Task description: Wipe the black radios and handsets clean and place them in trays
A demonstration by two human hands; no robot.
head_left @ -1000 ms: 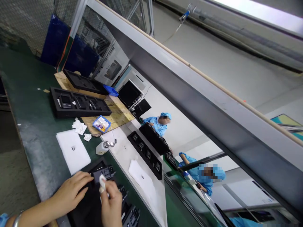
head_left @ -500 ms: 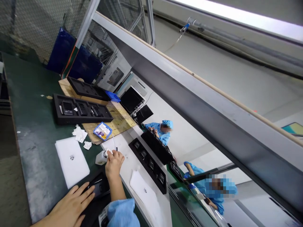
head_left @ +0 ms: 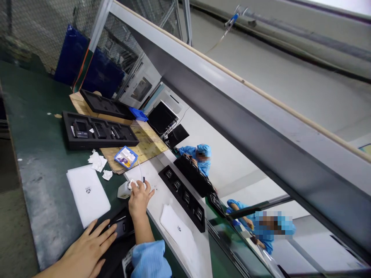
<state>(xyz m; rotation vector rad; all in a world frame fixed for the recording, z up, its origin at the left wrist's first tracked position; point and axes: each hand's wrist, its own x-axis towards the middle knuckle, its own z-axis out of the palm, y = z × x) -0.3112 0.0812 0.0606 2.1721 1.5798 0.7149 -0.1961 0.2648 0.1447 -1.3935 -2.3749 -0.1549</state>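
My right hand [head_left: 139, 200] is at the top of a whitish translucent bottle [head_left: 124, 190]. Its bent fingers press a small white piece [head_left: 133, 184], which looks like a wipe, against the bottle's top. Flat and spread, my left hand [head_left: 91, 247] lies at the bottom of the view. Its fingertips reach the edge of a black device [head_left: 121, 226] that sits in a dark holder, partly hidden by the hand. Beside this hand is a stack of white sheets [head_left: 88, 193] with a small printed mark.
Crumpled tissues [head_left: 97, 161] and a blue tray [head_left: 133, 157] of small parts lie beyond the sheets. A black foam tray [head_left: 101, 144] holds several devices. Another black tray [head_left: 185, 200] and white sheets [head_left: 178, 231] are on the right. Two people in blue work beyond.
The view has shifted slightly. My right hand stays at the bottle's top, its fingers a little more spread. My left hand remains flat in nearly the same place.
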